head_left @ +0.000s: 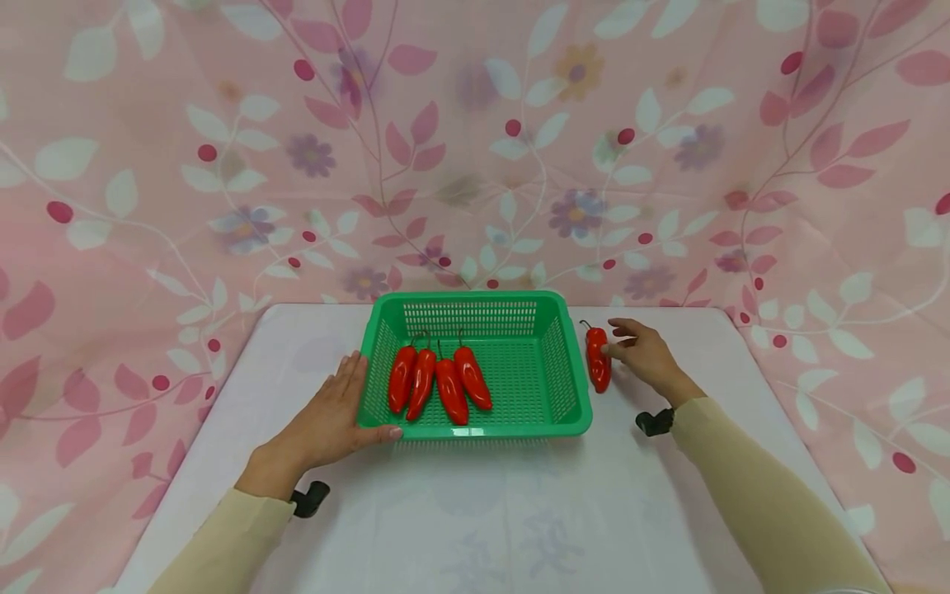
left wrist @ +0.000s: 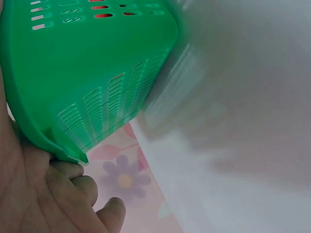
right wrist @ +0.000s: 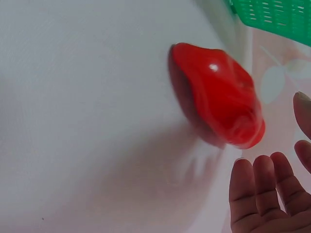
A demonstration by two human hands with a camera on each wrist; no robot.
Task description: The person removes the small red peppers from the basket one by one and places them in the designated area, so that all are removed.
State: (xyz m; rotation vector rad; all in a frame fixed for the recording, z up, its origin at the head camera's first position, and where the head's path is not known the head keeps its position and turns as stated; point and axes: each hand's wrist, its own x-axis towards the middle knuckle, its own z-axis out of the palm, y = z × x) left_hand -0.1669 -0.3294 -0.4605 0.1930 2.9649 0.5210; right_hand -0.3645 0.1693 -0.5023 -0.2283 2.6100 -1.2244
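Note:
A green plastic basket (head_left: 490, 431) stands on the white table with several red chili peppers (head_left: 450, 392) lying in its left half, stems toward the back. My left hand (head_left: 330, 417) rests against the basket's left side, thumb along the front rim; in the left wrist view its fingers (left wrist: 82, 189) lie at the rim. One more red pepper (head_left: 598, 360) lies on the table just right of the basket. Over its right side hovers my right hand (head_left: 644, 356), fingers spread. The right wrist view shows a gap between that pepper (right wrist: 221, 97) and the fingers (right wrist: 243, 187).
A white-covered table (head_left: 475, 511) holds everything, its back edge meeting a pink floral curtain (head_left: 475, 165). Dark wrist cameras (head_left: 310, 499) sit under both wrists. The basket's right half shows its bare mesh floor.

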